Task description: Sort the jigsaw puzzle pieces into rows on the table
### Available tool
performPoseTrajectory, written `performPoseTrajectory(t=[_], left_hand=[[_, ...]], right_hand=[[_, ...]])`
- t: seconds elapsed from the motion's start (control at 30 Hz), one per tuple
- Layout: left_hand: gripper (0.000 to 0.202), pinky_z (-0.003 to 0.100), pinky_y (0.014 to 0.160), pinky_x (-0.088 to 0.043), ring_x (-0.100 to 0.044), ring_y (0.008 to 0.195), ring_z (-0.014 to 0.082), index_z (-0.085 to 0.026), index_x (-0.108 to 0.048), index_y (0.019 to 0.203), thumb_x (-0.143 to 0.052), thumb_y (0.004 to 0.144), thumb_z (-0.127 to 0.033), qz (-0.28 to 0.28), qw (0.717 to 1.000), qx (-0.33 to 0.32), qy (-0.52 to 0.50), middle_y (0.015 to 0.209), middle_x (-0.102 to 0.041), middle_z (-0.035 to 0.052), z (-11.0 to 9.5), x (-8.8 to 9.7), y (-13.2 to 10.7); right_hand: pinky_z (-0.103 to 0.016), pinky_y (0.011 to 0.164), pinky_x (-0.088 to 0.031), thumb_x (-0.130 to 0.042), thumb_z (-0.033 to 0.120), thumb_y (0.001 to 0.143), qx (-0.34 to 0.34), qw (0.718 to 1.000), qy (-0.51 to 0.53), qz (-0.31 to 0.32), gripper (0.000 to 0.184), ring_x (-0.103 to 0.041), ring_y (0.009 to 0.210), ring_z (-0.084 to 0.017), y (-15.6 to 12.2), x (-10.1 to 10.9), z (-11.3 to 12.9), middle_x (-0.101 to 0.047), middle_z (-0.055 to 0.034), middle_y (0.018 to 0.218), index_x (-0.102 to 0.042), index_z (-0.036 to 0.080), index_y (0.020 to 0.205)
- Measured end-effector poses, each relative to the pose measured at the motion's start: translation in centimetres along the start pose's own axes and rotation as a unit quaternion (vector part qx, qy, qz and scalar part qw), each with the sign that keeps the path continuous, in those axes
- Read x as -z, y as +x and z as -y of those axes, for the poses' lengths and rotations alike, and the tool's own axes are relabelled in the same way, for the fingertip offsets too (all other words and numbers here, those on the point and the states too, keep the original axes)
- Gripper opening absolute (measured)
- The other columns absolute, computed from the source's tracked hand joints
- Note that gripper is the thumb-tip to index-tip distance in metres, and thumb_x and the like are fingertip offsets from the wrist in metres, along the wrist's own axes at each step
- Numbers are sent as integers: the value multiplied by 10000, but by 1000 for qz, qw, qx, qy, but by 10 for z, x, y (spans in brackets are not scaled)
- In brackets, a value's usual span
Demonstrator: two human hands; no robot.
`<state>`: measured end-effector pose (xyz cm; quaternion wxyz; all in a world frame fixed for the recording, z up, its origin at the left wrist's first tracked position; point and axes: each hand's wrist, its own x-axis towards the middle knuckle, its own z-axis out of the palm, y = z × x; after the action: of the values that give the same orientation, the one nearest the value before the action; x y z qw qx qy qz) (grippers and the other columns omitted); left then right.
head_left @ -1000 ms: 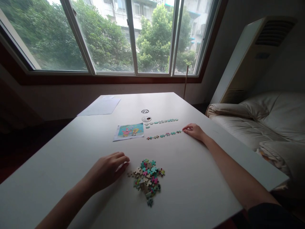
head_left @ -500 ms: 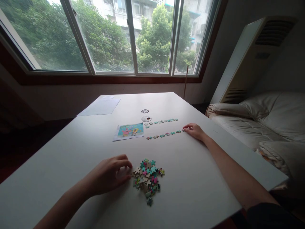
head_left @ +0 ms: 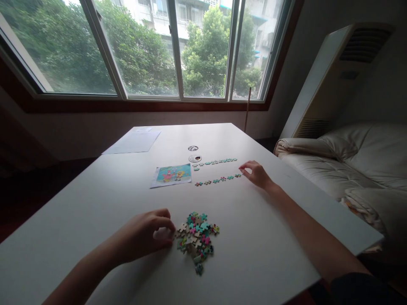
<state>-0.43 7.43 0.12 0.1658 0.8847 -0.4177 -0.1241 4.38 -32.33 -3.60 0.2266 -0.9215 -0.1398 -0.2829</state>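
A heap of loose coloured puzzle pieces [head_left: 197,237] lies on the white table [head_left: 95,199] near me. My left hand [head_left: 143,237] rests just left of the heap, fingers curled, thumb and forefinger closing at the heap's edge; what they grip is hidden. Farther off, two rows of pieces run left to right, a near row [head_left: 218,180] and a far row [head_left: 216,161]. My right hand [head_left: 256,173] is at the near row's right end, fingertips pinched together just above the table. A small cartoon picture [head_left: 171,174] lies left of the rows.
A sheet of paper [head_left: 133,141] lies at the table's far left. Two round cable grommets [head_left: 195,158] sit by the far row. A pale sofa with bedding [head_left: 365,161] and a standing air conditioner [head_left: 333,76] are to the right. Windows fill the far wall.
My left hand has slid right to the heap and curled its fingers over a stray piece at the heap's edge. My right hand has lifted slightly and moved left, fingers drawn into a pinch.
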Motion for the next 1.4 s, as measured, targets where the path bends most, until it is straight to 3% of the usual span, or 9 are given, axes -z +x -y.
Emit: performPoseTrajectory(t=[0.1,0.33,0.47,0.7,0.83,1.03,1.4], left_hand=[[99,187,638,-390,-552,668,110,-263,-643,799,-567,738,-253,-7,1000,-3,4,828,-595,-12,-2,-2,1],[130,194,618,-387,-542,644,107,-233,-618,785,-498,755,-191,-31,999,-33,24,806,-588,-1,-4,-8,3],[166,215,606,-385,-540,681,131,-219,-590,793,-432,791,-168,-70,993,-40,91,778,-579,12,-4,-10,5],[209,214,594,-395,-537,673,134,-200,-584,763,-386,826,-176,-88,988,-51,117,737,-578,25,0,-10,5],[210,205,602,-399,-530,662,126,-188,-585,746,-396,834,-211,-108,992,-36,50,740,-592,28,-3,-10,6],[256,175,506,-371,-487,548,97,-174,-602,781,-404,855,-320,-143,984,48,-93,651,-597,-13,-17,-18,15],[283,180,512,-364,-493,544,105,-167,-628,717,-435,829,-343,-132,981,72,-121,604,-599,-17,-34,-22,18]], right_hand=[[-315,756,-425,-528,173,787,64,998,17,19,104,-547,796,-181,2,-5,31,-627,-45,787,-631,179,792],[-250,707,-429,-511,165,808,160,975,88,127,112,-555,745,-136,-14,-26,113,-628,-28,784,-620,187,813],[-220,674,-422,-517,186,809,193,962,96,170,105,-554,724,-120,-26,-32,141,-631,-15,756,-621,192,816],[-205,642,-416,-539,171,787,201,961,75,175,78,-561,692,-115,-29,-33,149,-633,-11,723,-614,190,778],[-205,634,-422,-518,190,805,199,962,102,157,95,-568,686,-112,-31,-32,155,-636,-7,727,-609,195,779],[-224,675,-434,-500,263,840,182,966,143,111,135,-576,734,-118,-37,-34,166,-645,-17,797,-611,206,892],[-207,618,-409,-503,317,849,205,965,135,86,160,-565,671,-100,-39,-37,170,-639,3,748,-631,225,823]])
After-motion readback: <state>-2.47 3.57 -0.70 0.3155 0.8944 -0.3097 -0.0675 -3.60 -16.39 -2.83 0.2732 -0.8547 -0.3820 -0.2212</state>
